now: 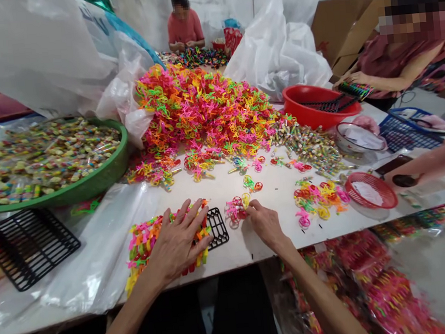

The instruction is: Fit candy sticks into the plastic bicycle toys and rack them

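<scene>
The rack [217, 228] lay on the table [285, 203], partly under the left hand [176, 242], which was spread flat, palm down, fingers apart, with no grip seen on anything. Most of the rack's length was covered by bright pieces [145, 241]; only the end toward the right hand [265, 224] showed bare black cells. Coverage was judged well advanced but incomplete; the part beneath the palm could not be inspected. The rack's long axis ran sideways, roughly along the near table edge, its bare end pointing to the right hand's side. That hand was partly curled, thumb and forefinger tips at a small cluster [234, 211] between the hands; whether it had hold of a piece could not be told. A larger group [318, 198] lay to its right, and a few loose bits [252, 185] just beyond it. Farther out, ahead of both hands, rose a large heap [205, 111] of similar items, so much stock was judged left.
</scene>
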### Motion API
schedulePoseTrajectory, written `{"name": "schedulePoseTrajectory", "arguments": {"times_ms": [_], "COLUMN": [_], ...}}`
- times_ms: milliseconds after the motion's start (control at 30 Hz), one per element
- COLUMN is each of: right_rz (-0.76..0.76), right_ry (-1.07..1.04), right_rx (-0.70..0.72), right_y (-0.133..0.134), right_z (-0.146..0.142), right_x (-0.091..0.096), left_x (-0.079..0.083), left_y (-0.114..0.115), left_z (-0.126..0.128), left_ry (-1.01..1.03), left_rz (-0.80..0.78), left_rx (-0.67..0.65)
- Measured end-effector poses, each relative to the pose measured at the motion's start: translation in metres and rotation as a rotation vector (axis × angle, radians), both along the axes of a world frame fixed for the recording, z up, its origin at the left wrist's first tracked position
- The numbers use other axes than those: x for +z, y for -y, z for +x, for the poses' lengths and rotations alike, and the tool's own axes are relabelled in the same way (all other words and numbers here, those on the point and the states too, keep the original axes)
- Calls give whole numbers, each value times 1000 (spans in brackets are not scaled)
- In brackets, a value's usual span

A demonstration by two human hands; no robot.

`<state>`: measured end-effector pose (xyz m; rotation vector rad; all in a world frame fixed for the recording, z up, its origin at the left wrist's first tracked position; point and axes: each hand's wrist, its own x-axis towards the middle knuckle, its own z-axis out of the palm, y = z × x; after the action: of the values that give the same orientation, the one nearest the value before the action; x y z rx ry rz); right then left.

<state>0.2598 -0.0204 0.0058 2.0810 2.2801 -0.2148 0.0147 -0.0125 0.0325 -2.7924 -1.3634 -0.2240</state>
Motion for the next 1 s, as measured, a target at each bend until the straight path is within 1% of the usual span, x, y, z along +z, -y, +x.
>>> {"name": "schedulePoseTrajectory", "arguments": {"times_ms": [67, 133, 233, 367, 433, 500, 567, 600, 667, 700, 767, 800, 833, 867, 900, 1000], "right_rz": [22, 8, -34, -31, -49, -65, -24, 11, 33, 2, -121, -174, -199, -187, -144, 39], "right_ry": [-1, 24, 55, 78, 70, 31, -99, -221, -559, -755, -1108, -1231, -1302, -1313, -1270, -981], "right_rx": [-69, -84, 6, 106, 121, 101, 48, 14, -74, -115, -178, -198, -199, -189, -170, -65], "right_y": [-2, -6, -14, -20, -20, -17, -12, -8, 0, 5, 13, 17, 21, 23, 25, 30], "right_z": [1, -1, -13, -25, -24, -20, -18, -20, -29, -36, -55, -64, -72, -78, -83, -88], "right_x": [-1, 1, 5, 5, 4, 2, 0, -3, -11, -17, -29, -34, -38, -41, -43, -45], "left_x": [-1, -1, 0, 2, 2, 2, 2, 1, 1, 0, 0, 0, 1, 1, 2, 2], "left_y": [0, 0, 1, 1, 1, 1, 1, 1, 1, 1, 1, 1, 1, 1, 1, 1], "left_z": [0, 0, 1, 1, 2, 2, 1, 1, 1, 1, 1, 1, 1, 1, 1, 0], "left_ry": [10, 14, 3, 6, 19, 25, 28, 28, 20, 11, -5, -10, -14, -15, -16, -11], "left_rz": [8, 12, 10, 13, 21, 24, 21, 17, 8, 4, -2, -3, -6, -7, -10, -12], "left_rx": [-4, -5, -1, 0, 1, 1, 1, 0, 2, 3, 6, 6, 5, 5, 6, 4]}}
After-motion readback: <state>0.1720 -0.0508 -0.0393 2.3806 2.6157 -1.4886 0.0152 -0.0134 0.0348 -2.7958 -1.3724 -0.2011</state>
